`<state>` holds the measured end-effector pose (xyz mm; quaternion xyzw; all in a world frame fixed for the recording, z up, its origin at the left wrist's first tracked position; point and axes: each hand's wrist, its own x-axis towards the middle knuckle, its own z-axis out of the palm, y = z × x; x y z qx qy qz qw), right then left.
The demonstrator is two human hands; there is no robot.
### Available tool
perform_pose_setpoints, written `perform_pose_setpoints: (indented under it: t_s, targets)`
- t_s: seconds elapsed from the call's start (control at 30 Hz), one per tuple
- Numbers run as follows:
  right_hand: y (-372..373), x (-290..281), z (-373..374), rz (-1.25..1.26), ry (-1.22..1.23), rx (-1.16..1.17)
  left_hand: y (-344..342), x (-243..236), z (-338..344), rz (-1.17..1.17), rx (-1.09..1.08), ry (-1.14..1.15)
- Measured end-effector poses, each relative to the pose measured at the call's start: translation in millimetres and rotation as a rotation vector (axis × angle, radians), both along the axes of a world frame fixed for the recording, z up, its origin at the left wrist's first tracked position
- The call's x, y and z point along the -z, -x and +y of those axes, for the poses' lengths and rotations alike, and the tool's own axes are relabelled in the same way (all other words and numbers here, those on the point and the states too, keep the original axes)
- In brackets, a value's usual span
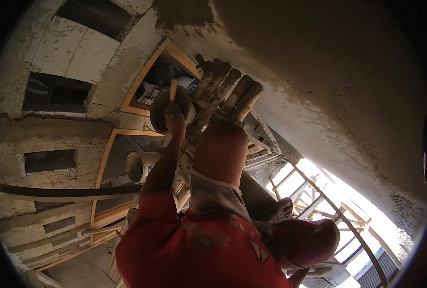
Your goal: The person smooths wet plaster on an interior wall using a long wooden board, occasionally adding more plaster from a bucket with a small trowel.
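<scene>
Wearer's own hands are not in view, so I cannot tell their state. The only hands showing belong to a co-worker in a red shirt (194,252) and a dull red cap (304,242), with both arms stretched away from the camera toward the wall.

The co-worker's bare hand (175,121) is clamped round the wooden handle of a scoop (161,109). The scoop is a round, dark, mortar-crusted bowl just past the fist, with the handle's long axis running in line with the forearm and its pale tip poking out beyond the bowl.

Gloved hand (225,89) is just beside it, slightly further out. Its fingers are spread and straight, caked in grey-brown mortar, and seem to lie against the wall, though contact is unclear.

Bucket (137,167) — pale, cylindrical, mouth open toward the camera — sits beside the bare forearm, nearer that arm than the gloved one.

Wall (319,72) is rough wet render, gritty, with orange wood frames (148,72) set into it. A dark hose (55,193) crosses at left, and timber scaffold (319,206) stands against bright daylight.
</scene>
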<state>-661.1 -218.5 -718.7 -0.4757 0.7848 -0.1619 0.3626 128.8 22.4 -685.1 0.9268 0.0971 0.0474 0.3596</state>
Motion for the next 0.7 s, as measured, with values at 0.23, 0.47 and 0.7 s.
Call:
perform_pose_setpoints:
  t_s: [0.23, 0.47, 0.7]
  targets:
    - [-84, -12, -24, -0.035, -0.240, -0.291, -145, -10, -9, 0.141, 0.274, -0.402]
    - [-130, -33, -31, 0.018, -0.285, -0.362, -238, 65, 1, 0.095, 0.583, -0.511]
    - [-153, -51, -27, 0.100, -0.313, -0.401, -213, 29, 37, -0.023, 0.552, -0.434]
